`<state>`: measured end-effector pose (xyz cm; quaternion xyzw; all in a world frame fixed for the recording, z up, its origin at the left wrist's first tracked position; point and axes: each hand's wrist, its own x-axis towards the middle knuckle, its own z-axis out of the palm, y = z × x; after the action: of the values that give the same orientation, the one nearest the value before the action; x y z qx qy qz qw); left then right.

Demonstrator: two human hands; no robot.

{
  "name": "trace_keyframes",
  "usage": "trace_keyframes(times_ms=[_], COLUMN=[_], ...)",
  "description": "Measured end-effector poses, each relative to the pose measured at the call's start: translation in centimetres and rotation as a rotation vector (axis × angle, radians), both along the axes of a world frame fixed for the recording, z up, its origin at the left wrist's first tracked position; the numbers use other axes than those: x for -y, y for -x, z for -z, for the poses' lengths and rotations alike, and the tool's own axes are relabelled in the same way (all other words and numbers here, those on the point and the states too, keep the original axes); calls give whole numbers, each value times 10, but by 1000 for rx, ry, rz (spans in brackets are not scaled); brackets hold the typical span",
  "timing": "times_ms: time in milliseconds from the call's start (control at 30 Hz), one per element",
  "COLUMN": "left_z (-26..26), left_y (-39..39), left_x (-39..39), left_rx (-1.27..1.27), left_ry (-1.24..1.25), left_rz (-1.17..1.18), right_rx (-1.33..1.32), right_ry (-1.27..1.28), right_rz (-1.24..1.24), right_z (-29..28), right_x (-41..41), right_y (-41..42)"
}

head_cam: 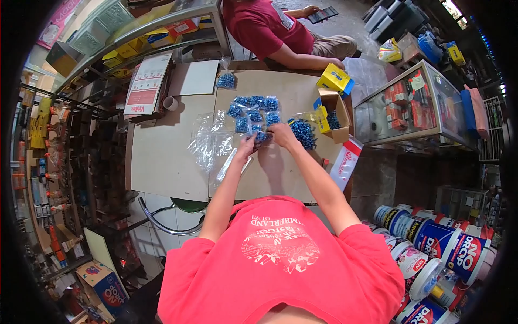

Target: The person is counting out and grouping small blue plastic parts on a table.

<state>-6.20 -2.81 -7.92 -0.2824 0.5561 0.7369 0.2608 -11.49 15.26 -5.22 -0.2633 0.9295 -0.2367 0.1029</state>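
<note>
My left hand [247, 147] pinches the near left edge of a small clear plastic bag [261, 136] filled with small blue hardware pieces. At its right side, the fingers of my right hand [282, 134] are closed on the same bag. Just beyond both hands, several similar filled bags [253, 101] lie grouped together. A loose pile of the blue pieces [304, 134] is spread to the right of my right hand. Beside it an open cardboard box [342, 111] lies tipped, with more blue pieces inside. Flat empty plastic bags [202, 148] lie left of my left hand.
A yellow and blue box [335, 79] stands at the table's far right corner, near a seated person [269, 32] holding a phone. Another filled bag [226, 80], a white cup [170, 103] and stacked cartons [147, 83] sit farther back. Paint pails [437, 241] crowd the right.
</note>
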Motion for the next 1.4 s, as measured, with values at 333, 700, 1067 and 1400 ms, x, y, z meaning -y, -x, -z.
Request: trace_keyframes(times_ms=[333, 700, 1067, 1400], left_z=[-7, -9, -1, -7], left_y=[-25, -46, -88, -129], left_x=[19, 55, 63, 78], left_rx=[0, -456, -556, -501], left_ry=[164, 872, 1280, 1257], left_rz=[99, 186, 247, 285], right_rx=[-47, 362, 1017, 1018], right_ry=[70, 542, 296, 437], right_rz=[149, 694, 710, 706], right_z=[-15, 32, 10, 16], right_x=[10, -105, -93, -94], right_y=[12, -111, -152, -157])
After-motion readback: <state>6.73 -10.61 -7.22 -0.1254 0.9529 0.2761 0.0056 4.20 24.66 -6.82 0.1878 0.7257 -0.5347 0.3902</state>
